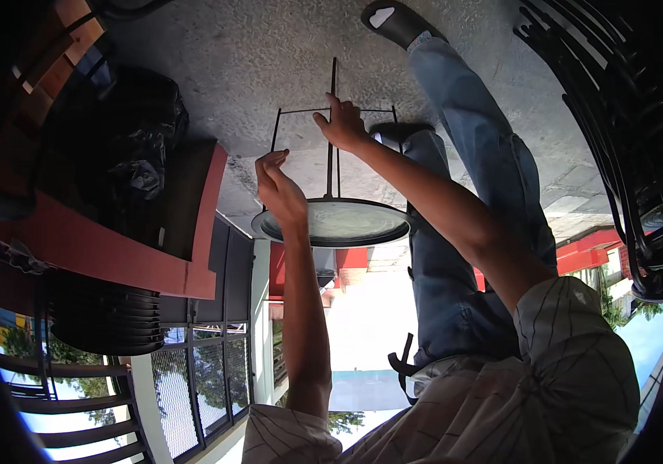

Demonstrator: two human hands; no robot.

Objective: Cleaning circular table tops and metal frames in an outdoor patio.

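A small round table (343,222) with a dark rim and thin dark metal legs stands in front of me, its legs running towards the top of the picture. My left hand (278,188) is beside the left part of its rim, fingers bent together and partly hidden; whether it holds anything cannot be told. In front of the central leg (330,159) is my right hand (343,123), thumb and index finger apart, other fingers bent, nothing visibly held. Whether it touches the leg is unclear.
My jeans-clad legs (471,122) extend over the concrete floor (238,52), right of the table. Stacked black chairs (616,151) stand at right. At left are a black plastic bag (146,168), a red-edged surface (175,278) and a black ribbed stack (105,316).
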